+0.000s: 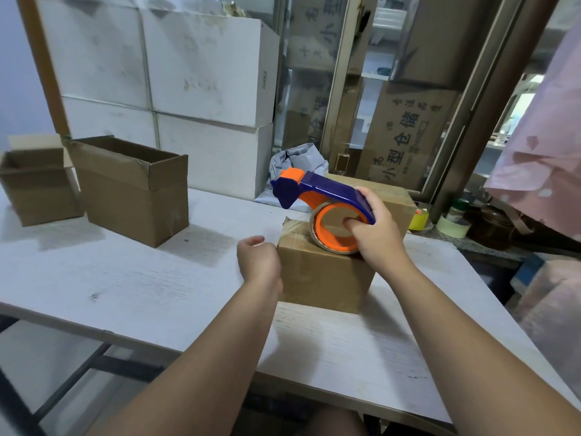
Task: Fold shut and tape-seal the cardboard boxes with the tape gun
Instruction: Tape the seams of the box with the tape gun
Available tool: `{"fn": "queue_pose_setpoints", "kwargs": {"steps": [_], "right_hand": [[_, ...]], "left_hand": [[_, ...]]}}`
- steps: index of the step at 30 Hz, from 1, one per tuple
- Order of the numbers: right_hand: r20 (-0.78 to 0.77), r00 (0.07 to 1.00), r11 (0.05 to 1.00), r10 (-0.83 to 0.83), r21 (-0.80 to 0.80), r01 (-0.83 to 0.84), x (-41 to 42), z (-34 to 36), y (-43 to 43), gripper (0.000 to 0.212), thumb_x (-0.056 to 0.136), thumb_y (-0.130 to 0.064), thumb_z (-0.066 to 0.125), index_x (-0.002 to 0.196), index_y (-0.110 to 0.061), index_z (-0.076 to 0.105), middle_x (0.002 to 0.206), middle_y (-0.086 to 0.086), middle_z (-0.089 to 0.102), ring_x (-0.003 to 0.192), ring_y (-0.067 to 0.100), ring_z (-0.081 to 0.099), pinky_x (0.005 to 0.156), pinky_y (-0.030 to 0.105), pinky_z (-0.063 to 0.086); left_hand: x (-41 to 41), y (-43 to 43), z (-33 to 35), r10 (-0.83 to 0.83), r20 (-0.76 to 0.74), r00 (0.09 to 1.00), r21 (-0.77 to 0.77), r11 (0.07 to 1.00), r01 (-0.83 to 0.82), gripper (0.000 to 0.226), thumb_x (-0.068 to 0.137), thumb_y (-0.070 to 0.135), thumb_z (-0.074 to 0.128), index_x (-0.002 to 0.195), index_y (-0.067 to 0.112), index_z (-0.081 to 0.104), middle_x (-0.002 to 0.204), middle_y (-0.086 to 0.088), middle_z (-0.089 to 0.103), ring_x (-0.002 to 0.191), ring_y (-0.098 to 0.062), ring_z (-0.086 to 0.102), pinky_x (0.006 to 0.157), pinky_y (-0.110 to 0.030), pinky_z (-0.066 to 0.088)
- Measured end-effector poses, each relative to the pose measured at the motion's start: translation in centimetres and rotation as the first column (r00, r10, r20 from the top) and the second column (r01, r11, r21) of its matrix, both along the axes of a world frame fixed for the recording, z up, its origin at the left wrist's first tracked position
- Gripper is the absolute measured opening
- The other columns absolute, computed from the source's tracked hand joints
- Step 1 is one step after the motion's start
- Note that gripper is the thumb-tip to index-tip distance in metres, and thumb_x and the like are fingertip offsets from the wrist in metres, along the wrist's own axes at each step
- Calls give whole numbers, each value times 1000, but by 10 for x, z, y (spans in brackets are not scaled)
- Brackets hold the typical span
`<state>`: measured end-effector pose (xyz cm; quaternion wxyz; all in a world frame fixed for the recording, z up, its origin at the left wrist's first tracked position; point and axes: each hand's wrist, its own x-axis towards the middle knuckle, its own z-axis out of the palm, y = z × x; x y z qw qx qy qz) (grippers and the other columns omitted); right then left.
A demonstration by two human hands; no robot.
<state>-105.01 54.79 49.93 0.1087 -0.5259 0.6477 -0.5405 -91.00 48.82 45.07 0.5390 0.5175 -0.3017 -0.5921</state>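
we grip the tape gun (317,193) with our right hand (377,234) atop the box (323,278), left hand (259,259) curled beside the box, can't tell if it's holding anything

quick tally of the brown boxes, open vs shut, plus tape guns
open boxes: 2
shut boxes: 2
tape gun: 1
total: 5
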Motion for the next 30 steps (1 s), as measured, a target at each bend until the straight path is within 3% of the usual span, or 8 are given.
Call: {"fn": "queue_pose_setpoints", "kwargs": {"steps": [3, 5, 9, 14, 18, 22, 26, 30], "right_hand": [[-7, 1000, 1000, -2, 0, 2, 0, 0, 0, 49, 88, -4, 57, 121, -37, 45, 103, -20, 53, 97, 6, 51, 85, 25, 45], [-9, 1000, 1000, -10, 5, 11, 0, 0, 0, 49, 89, -6, 57, 129, -32, 45, 110, -15, 53, 101, 7, 50, 85, 25, 44], [-26, 1000, 1000, -14, -3, 14, 1, 0, 1, 44, 92, -18, 59, 132, -30, 45, 114, -13, 53, 105, 8, 49, 89, 27, 46], [-32, 999, 1000, 1, -16, -1, 1, 0, 1, 39, 93, -23, 57, 129, -30, 47, 113, -14, 53, 104, 8, 49, 85, 24, 43], [-31, 1000, 999, 0, -41, -1, 2, 0, 2, 29, 93, -22, 57, 115, -38, 46, 101, -24, 53, 97, 4, 49, 86, 24, 42], [-82, 996, 998, -35, -51, 31, 0, -2, -1, 34, 91, -27, 58, 123, -34, 48, 116, -12, 54, 105, 7, 50, 93, 29, 45], [-239, 968, 997, -77, 5, 81, -2, -2, 2, 61, 90, -35, 58, 145, -28, 33, 125, -7, 40, 108, 5, 41, 88, 22, 37], [-492, 864, 986, -108, 55, 155, -5, 15, 12, 71, 84, -44, 62, 146, -24, 33, 138, -4, 33, 128, 13, 32, 103, 32, 38]], "left_hand": [[4, 24, 8, 56, 193, 980, -379, 925, 22, 25, 100, 20, 42, 122, 26, 52, 113, 13, 54, 98, -4, 51, 76, -12, 36], [0, 33, 8, -39, 333, 942, -453, 869, 196, 39, 100, 35, 40, 138, 26, 43, 126, 15, 51, 116, -2, 46, 90, -13, 34], [0, 37, -1, -64, 528, 847, -429, 841, 331, 55, 97, 40, 45, 147, 26, 29, 149, 7, 38, 136, -13, 35, 106, -27, 31], [7, 31, 9, -143, 644, 751, -270, 877, 398, 55, 97, 38, 44, 147, 18, 31, 146, -1, 42, 131, -19, 41, 97, -29, 37], [4, 33, 22, 54, 864, 500, -327, 816, 477, 63, 92, 30, 50, 147, 14, 23, 136, -5, 48, 124, -24, 47, 95, -36, 44], [-9, 34, 35, 14, 829, 559, -427, 661, 617, 52, 87, 20, 52, 136, 23, 35, 115, 1, 58, 104, -20, 55, 86, -33, 50], [-15, 31, 39, -14, 756, 654, -434, 736, 519, 34, 91, 27, 48, 125, 26, 48, 101, 2, 63, 92, -17, 59, 78, -29, 48], [-25, 32, 34, 117, 744, 658, -459, 805, 376, 31, 98, 29, 44, 126, 22, 55, 111, 3, 65, 93, -14, 58, 73, -23, 41]]}}
